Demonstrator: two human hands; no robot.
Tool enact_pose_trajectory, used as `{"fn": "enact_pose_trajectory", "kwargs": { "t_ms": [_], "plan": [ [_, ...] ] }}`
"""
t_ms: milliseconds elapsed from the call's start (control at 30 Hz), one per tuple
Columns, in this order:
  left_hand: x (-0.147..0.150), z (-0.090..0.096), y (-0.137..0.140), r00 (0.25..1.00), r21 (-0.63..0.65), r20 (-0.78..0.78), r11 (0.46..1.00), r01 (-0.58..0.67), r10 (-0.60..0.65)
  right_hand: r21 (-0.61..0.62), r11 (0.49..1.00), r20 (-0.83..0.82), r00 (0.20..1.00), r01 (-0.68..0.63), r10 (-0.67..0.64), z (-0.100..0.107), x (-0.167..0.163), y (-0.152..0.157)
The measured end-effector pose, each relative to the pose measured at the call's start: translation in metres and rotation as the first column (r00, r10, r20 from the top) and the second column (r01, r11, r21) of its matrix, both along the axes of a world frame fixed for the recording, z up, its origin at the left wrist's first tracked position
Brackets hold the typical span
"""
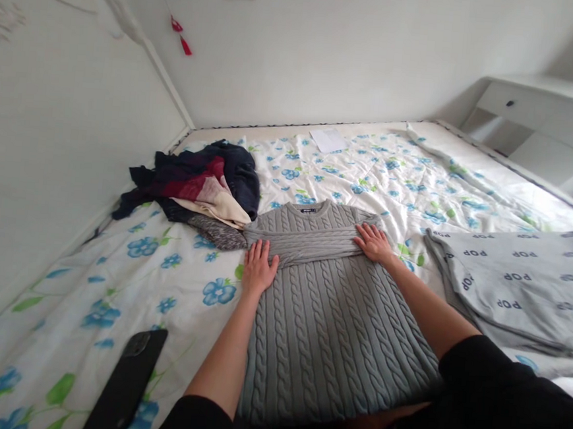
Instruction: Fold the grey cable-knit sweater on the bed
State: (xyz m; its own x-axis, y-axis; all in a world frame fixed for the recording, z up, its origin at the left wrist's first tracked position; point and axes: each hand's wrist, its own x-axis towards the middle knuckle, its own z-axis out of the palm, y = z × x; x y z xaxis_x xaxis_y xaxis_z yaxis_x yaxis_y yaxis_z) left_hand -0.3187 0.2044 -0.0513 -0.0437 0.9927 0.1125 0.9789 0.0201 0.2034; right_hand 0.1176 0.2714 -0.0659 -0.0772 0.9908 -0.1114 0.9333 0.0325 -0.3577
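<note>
Sweater (328,310) grey, flat on bed (113,273), collar at 12 o'clock, long axis 12 to 6 | your left hand (258,268) open-palmed at its 9 o'clock edge | your right hand (374,242) spread at 3 o'clock on folded sleeve (309,243) | both equally near, holding nothing

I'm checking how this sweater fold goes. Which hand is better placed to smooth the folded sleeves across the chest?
Probably the right hand: it rests flat on the end of the folded sleeves on the grey cable-knit sweater. The left hand lies lower, at the sweater's left edge, just below the sleeve band.
</note>
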Motion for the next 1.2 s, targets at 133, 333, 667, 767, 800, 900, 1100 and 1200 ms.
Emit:
{"fn": "enact_pose_trajectory", "kwargs": {
  "t_ms": [133,333,667,767,800,900,1100,1200],
  "plan": [
    [-0.002,-0.001,0.001,1.0,-0.01,0.002,1.0,0.01,-0.01,0.006,0.985,-0.108,0.979,0.174,-0.173,-0.006,0.027,0.01],
    [-0.001,-0.001,0.002,1.0,-0.021,-0.007,1.0,0.005,-0.005,-0.073,0.841,-0.359,0.772,0.537,-0.524,-0.009,0.058,0.021],
    [-0.005,-0.005,0.015,1.0,-0.008,0.01,1.0,-0.008,0.008,-0.46,0.743,-0.717,0.29,0.487,-0.634,-0.011,0.065,0.019],
    [-0.013,-0.007,0.029,0.999,-0.018,0.043,1.0,-0.021,0.022,-0.486,0.727,-0.732,0.228,0.485,-0.641,-0.02,0.072,0.019],
    [-0.017,-0.007,0.035,0.998,-0.018,0.062,1.0,-0.017,0.018,-0.488,0.727,-0.731,0.228,0.484,-0.643,-0.024,0.074,0.02],
    [-0.031,-0.006,0.049,0.991,-0.001,0.13,1.0,0.021,-0.021,-0.499,0.723,-0.722,0.233,0.478,-0.652,-0.034,0.077,0.022],
    [-0.054,0.002,0.081,0.99,-0.031,0.141,1.0,0.003,0.001,-0.517,0.739,-0.731,0.227,0.433,-0.644,-0.039,0.082,0.028],
    [-0.054,0.001,0.097,0.987,-0.049,0.144,0.997,-0.067,0.074,-0.53,0.744,-0.739,0.208,0.406,-0.64,-0.036,0.084,0.03]
  ]
}}
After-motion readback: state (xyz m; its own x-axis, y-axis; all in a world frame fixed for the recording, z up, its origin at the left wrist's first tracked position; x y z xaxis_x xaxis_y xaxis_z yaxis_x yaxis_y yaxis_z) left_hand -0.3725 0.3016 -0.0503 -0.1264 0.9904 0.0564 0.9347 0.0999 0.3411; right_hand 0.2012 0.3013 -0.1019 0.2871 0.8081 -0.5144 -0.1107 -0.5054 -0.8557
